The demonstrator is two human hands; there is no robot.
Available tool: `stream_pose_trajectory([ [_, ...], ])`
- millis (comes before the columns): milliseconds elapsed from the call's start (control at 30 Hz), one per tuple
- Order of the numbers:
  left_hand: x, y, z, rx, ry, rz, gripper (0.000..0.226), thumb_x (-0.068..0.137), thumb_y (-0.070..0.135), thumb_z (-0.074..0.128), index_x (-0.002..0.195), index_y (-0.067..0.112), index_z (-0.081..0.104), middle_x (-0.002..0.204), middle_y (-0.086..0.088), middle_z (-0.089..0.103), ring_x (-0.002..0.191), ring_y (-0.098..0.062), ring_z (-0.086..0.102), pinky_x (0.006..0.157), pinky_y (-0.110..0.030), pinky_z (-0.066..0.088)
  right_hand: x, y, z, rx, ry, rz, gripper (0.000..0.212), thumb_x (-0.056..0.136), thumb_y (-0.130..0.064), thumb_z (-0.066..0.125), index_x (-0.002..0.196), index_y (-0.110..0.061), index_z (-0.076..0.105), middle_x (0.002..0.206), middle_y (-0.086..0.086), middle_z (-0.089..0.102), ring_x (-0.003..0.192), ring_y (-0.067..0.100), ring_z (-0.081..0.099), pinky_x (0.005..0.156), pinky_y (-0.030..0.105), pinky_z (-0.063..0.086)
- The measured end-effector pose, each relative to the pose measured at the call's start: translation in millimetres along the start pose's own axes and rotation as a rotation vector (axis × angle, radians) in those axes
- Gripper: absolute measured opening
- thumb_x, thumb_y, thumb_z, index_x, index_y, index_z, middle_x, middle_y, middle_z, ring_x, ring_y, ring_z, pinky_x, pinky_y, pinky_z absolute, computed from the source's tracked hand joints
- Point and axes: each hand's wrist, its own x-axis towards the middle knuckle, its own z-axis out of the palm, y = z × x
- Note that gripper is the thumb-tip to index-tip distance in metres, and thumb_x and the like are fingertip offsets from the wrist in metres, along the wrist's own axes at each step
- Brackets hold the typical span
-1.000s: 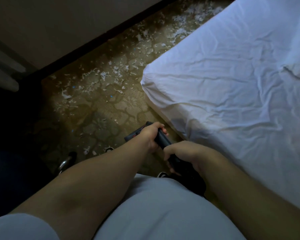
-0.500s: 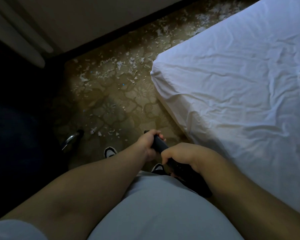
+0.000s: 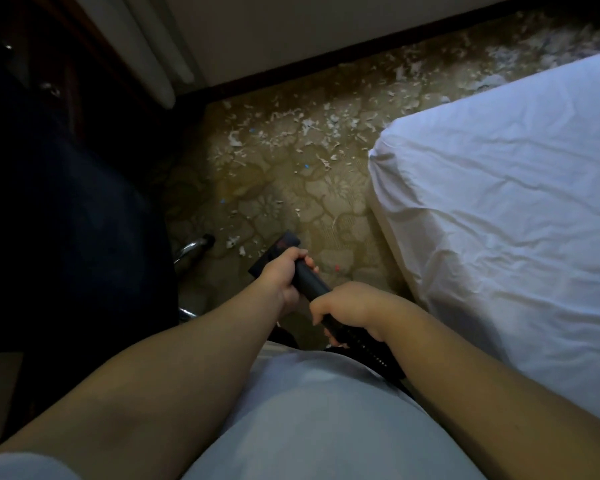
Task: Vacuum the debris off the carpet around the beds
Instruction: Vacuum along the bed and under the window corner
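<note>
Both hands hold a black vacuum wand that slants down toward the floor. My left hand grips it higher along the tube, my right hand grips the ribbed hose end close to my body. The dark nozzle shows just beyond my left hand, low over the patterned brown carpet. White paper-like debris is scattered thickly over the carpet toward the wall, with a few scraps near the nozzle. The white bed fills the right side.
A dark chair or seat with chrome legs stands at the left. A pale wall with a dark baseboard runs along the back. A white curtain or pole hangs at the upper left.
The view has swung left, so the bed sits farther right and the dark chair fills the left. Both hands keep their grip; the nozzle now shows beyond my left hand.
</note>
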Motion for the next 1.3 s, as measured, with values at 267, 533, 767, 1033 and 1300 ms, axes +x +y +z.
stream_pose_trajectory([
  [267, 17, 76, -53, -0.114, 0.063, 0.001, 0.005, 0.092, 0.013, 0.063, 0.091, 0.009, 0.061, 0.062, -0.001, 0.055, 0.056, -0.014, 0.054, 0.062, -0.031, 0.052, 49, -73, 39, -0.126, -0.02, -0.016, 0.026, 0.079, -0.018, 0.077, 0.101, -0.005, 0.07, 0.073, 0.01, 0.072, 0.06, 0.022, 0.07, 0.056, 0.029, 0.055],
  [533, 47, 167, -84, -0.14, 0.094, -0.04, 0.008, 0.09, 0.015, 0.067, 0.088, 0.009, 0.063, 0.066, -0.001, 0.057, 0.065, -0.015, 0.056, 0.077, -0.031, 0.054, 101, -161, 64, -0.145, -0.02, 0.016, 0.032, 0.079, -0.017, 0.078, 0.106, -0.004, 0.069, 0.073, 0.01, 0.072, 0.056, 0.02, 0.069, 0.055, 0.029, 0.056],
  [767, 57, 221, -90, -0.149, 0.091, -0.05, 0.011, 0.094, 0.012, 0.061, 0.084, 0.007, 0.059, 0.059, -0.001, 0.053, 0.06, -0.014, 0.051, 0.067, -0.03, 0.05, 126, -207, 78, -0.131, -0.024, 0.016, 0.03, 0.074, -0.019, 0.078, 0.101, -0.007, 0.072, 0.074, 0.009, 0.075, 0.064, 0.024, 0.073, 0.076, 0.041, 0.062],
  [1033, 62, 193, -75, -0.104, 0.07, -0.073, 0.007, 0.091, 0.013, 0.065, 0.09, 0.008, 0.06, 0.061, 0.0, 0.056, 0.06, -0.013, 0.054, 0.064, -0.03, 0.052, 102, -192, 63, -0.133, 0.025, 0.062, 0.026, 0.074, -0.019, 0.077, 0.095, -0.003, 0.075, 0.071, 0.01, 0.076, 0.058, 0.022, 0.07, 0.064, 0.033, 0.057],
  [1300, 50, 93, -48, -0.048, 0.047, -0.065, 0.008, 0.091, 0.014, 0.066, 0.095, 0.008, 0.062, 0.062, 0.0, 0.056, 0.058, -0.014, 0.055, 0.06, -0.03, 0.053, 58, -94, 41, -0.038, 0.047, 0.085, 0.029, 0.072, -0.016, 0.078, 0.097, -0.003, 0.073, 0.071, 0.011, 0.073, 0.062, 0.025, 0.07, 0.064, 0.036, 0.059],
])
